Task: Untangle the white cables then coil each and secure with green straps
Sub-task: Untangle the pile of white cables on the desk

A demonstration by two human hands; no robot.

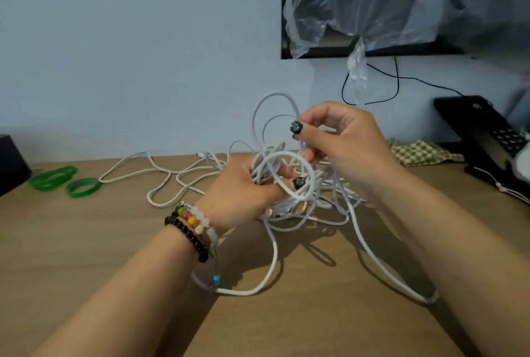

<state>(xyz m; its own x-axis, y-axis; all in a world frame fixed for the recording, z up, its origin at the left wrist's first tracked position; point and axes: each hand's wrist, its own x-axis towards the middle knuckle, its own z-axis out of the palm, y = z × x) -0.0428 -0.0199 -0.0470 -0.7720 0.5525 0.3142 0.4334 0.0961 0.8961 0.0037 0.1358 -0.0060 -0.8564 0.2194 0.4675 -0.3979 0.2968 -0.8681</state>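
Note:
A tangle of white cables (312, 207) lies on the wooden table (86, 242) in the middle of the head view. My left hand (243, 190) grips a bunch of loops lifted out of the tangle. Just above and to the right, my right hand (341, 138) pinches one strand that arches up in a tall loop (259, 110). More cable trails left across the table (160, 176) and forward in long loops (272, 265). Two green straps (53, 177) (83, 187) lie flat at the far left, apart from both hands.
A dark box (11, 164) stands at the left edge. At the right, a black phone (484, 133) and a checked cloth (421, 151) sit by the wall. A plastic-covered screen (401, 6) hangs above, with a black wire (395, 84) dangling.

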